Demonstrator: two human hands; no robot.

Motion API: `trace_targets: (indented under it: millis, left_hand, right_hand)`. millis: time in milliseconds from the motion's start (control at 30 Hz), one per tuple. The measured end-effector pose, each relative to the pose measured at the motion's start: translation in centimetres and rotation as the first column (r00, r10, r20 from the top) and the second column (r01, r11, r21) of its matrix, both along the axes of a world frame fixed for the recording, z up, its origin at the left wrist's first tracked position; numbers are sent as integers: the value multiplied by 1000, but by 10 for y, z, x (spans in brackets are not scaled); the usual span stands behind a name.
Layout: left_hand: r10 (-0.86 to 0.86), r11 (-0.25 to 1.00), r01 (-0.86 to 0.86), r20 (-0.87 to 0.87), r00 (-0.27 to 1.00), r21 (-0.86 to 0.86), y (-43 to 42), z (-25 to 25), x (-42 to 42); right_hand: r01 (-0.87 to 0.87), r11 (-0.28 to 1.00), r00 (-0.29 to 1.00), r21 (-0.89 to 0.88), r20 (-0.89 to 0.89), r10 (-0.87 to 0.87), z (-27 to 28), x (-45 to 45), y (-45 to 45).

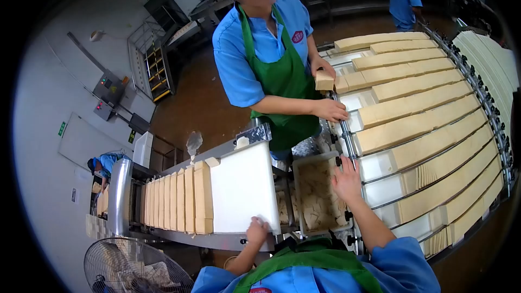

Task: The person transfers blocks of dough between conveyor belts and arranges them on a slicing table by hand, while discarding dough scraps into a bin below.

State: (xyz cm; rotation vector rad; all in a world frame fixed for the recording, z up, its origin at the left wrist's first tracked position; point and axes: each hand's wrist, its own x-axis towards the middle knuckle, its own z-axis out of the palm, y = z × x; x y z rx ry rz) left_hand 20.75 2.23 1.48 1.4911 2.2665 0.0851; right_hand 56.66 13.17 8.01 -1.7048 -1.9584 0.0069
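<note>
My left hand (256, 231) is at the near edge of the white conveyor belt (244, 184), fingers loosely extended and nothing visible in them. Left of it, a row of upright beige blocks (202, 198) stands packed side by side on that belt. My right hand (346, 180) rests with fingers apart by the metal rail (349, 144) at the near end of a laned table. Long beige blocks (418, 125) lie in its lanes; a few show thin layered slices (426, 175).
Between the two conveyors sits a bin (320, 206) with beige scraps. Across from me a co-worker (271, 59) in a green apron holds a beige block (324, 80). A fan (135, 266) stands at lower left. Other people (404, 0) work farther off.
</note>
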Motion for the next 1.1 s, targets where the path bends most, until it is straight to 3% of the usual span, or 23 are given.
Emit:
trace_targets:
  millis: [100,133,167,333,433,500,567,700,767,800,867,933,1000,1033,1067,1100]
  left_hand:
    - [-245,968,229,204,948,98,11,5,32]
    - [-272,962,215,481,834,171,12,2,39]
    - [-273,962,209,551,788,178,11,-1,48]
    - [-407,888,268,369,836,373,9,5,28]
    - [-263,924,45,545,796,380,1,1,-4]
    - [-167,922,-59,532,830,382,-6,8,-27]
    - [177,929,-352,701,691,112,-16,21,-52]
    - [157,809,-331,364,918,486,-47,-11,-118]
    - [300,662,-508,426,853,550,-60,-18,-142]
    - [331,649,-538,437,836,538,-68,-24,-154]
    - [528,638,-581,262,808,506,-76,-32,-181]
    - [567,599,-658,338,751,457,-73,-29,-194]
    - [592,570,-719,407,695,399,-63,-32,-204]
    - [492,611,-622,382,783,490,-56,-39,-209]
    - [383,637,-515,344,857,574,-49,-45,-212]
    - [380,636,-516,350,856,573,-42,-44,-213]
  right_hand:
    - [9,1000,1000,27,-4,-9,-3,-3,0]
    - [11,1000,1000,12,11,-11,-3,-4,-1]
    - [13,1000,1000,1,28,-13,-3,-4,1]
    - [-8,998,999,65,35,6,0,-5,3]
    - [-30,996,997,87,73,23,0,-2,4]
    - [-16,1000,998,14,59,15,1,-2,2]
    - [-66,998,994,8,85,65,-6,-2,1]
    - [-29,995,991,93,135,16,-26,6,7]
    - [-41,999,989,6,140,40,-22,9,10]
    - [-16,998,991,-68,134,25,-23,11,12]
    - [19,1000,978,-25,208,-13,-22,-3,13]
    - [14,1000,976,24,217,-19,-11,-43,19]
    - [-183,983,983,-16,17,183,-6,-94,30]
    - [-218,973,975,-73,33,221,-15,-119,38]
    - [-284,951,954,-125,-142,266,-42,-141,52]
    - [-363,917,930,-166,-121,346,-28,-176,57]
